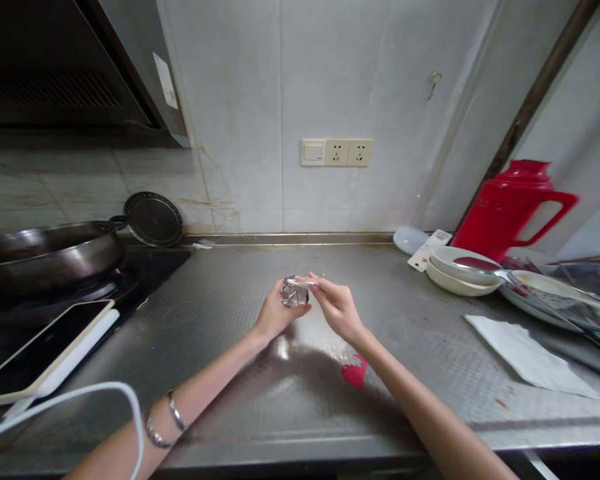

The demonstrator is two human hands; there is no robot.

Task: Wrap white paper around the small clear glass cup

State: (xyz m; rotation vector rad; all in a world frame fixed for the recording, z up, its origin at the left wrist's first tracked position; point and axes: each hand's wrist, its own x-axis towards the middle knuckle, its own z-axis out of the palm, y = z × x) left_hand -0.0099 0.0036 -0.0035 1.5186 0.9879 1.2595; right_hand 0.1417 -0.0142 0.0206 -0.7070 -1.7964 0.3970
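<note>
My left hand [275,312] is wrapped round a small clear glass jar [293,294] held just above the steel counter [230,313]. My right hand [336,307] pinches a thin white strip [301,283] at the jar's top, its fingers pressed together. A small red piece [355,373] lies on the counter under my right forearm. Two bracelets sit on my left wrist [163,421].
A dark wok [50,257] stands on the stove at left, with a round lid [153,219] leaning on the wall. A phone [40,350] and white cable [80,400] lie near left. Stacked bowls [457,267], plates, a red thermos jug [513,207] and a white paper [527,357] sit at right.
</note>
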